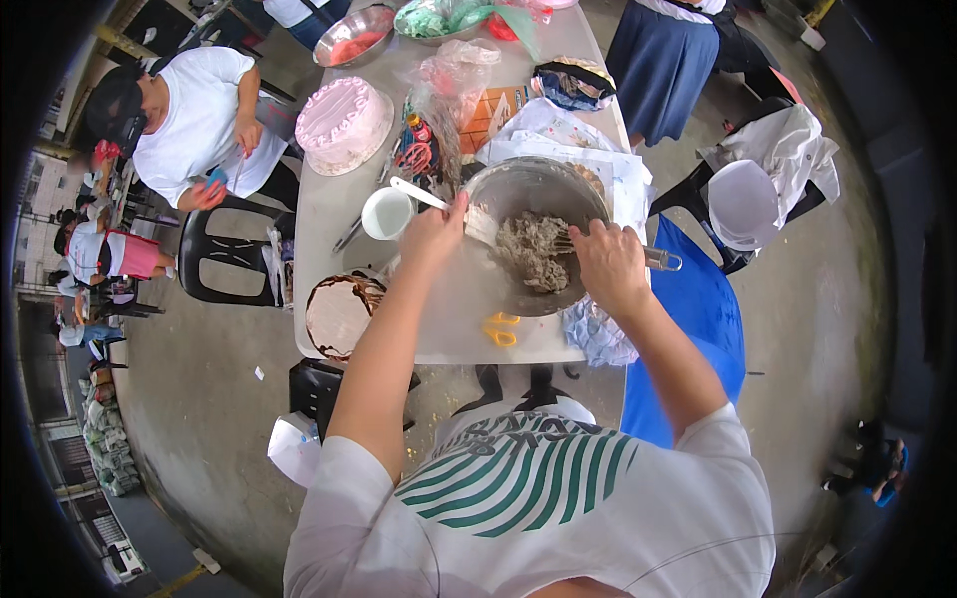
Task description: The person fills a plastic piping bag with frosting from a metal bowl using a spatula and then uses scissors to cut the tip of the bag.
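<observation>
free: bare table (329,204) left of mixing bowl (538,234) | blocked: white cup (386,213), pink cake (345,124)

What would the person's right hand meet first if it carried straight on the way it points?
Probably the grey mixture in the metal bowl: the right hand points left across the rim, with its whisk already reaching in. Depth is hard to judge.

A wide metal mixing bowl (535,189) stood near the table's (329,214) front edge, toward its right-hand corner. Inside lay a lumpy grey-brown mass of dough (533,252) — clumped and rough, heaped over the bowl's middle and nearer side. A white spatula (449,207) slanted in over the left rim, its blade touching the mixture, its handle pointing up and left. A metal whisk (658,259) reached in from the right rim — wires buried in the dough, handle end jutting outward.
</observation>
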Motion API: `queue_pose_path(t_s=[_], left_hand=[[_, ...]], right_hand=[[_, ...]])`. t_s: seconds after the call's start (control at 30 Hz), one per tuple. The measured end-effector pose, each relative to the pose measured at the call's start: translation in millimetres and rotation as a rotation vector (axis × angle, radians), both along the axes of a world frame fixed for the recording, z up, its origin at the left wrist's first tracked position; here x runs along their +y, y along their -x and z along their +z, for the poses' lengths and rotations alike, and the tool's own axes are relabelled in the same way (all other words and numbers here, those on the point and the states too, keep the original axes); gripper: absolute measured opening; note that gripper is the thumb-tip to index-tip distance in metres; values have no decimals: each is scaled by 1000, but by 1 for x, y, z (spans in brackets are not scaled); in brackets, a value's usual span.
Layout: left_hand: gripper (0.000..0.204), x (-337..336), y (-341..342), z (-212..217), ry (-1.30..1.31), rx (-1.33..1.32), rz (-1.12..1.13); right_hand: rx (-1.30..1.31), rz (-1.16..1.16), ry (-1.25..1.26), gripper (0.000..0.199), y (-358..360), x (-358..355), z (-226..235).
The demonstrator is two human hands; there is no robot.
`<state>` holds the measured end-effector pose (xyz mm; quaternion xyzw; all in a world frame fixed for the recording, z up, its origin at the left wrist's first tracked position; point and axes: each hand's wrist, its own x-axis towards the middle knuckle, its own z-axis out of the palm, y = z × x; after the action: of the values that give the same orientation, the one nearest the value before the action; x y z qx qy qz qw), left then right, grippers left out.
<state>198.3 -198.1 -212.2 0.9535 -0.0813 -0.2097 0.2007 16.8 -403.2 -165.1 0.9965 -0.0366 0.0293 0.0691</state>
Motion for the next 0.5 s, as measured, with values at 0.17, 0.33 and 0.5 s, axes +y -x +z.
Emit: queue_pose_path(t_s=[0.17, 0.33, 0.5], left_hand=[[49, 19, -9, -34, 194, -98, -77], [37, 14, 10, -26, 375, -149, -146], [30, 13, 37, -31, 486, -273, -22]], right_hand=[[-73, 89, -43, 16, 1, -2, 2], [-35, -68, -31, 13, -2, -9, -2], [95, 14, -206, 12, 11, 25, 13]])
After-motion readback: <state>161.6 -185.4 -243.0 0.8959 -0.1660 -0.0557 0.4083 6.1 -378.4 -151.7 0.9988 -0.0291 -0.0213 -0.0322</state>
